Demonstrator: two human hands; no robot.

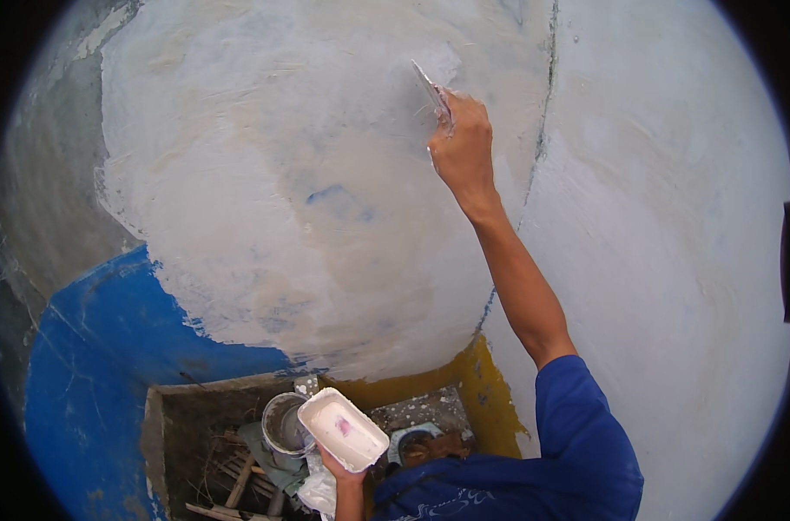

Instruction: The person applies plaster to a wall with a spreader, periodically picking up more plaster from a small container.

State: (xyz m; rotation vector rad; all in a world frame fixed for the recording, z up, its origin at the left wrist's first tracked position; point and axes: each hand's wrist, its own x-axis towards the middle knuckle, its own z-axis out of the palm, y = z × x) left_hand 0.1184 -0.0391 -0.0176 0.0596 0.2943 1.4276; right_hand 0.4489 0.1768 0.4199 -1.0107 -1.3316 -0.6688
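My right hand [463,148] is raised with the arm stretched out, its fingers closed round a putty knife [430,87]. The blade is seen nearly edge-on, at the wall [265,156], which is coated in whitish putty with a few bluish patches showing through. White smears mark the fingers. Low in the view, my left hand [341,469] grips a white rectangular tub [343,430] from beneath its near end. Inside the tub lies whitish paste with a pinkish spot. Most of the left fingers are hidden under the tub.
Behind the tub stands a bucket [284,424] with grey contents. Wood pieces [239,482] lie within a low concrete-walled enclosure [154,434]. Blue paint [143,330] covers the lower left wall, yellow paint [490,391] the corner. A cracked vertical joint [541,143] meets the right wall [664,217].
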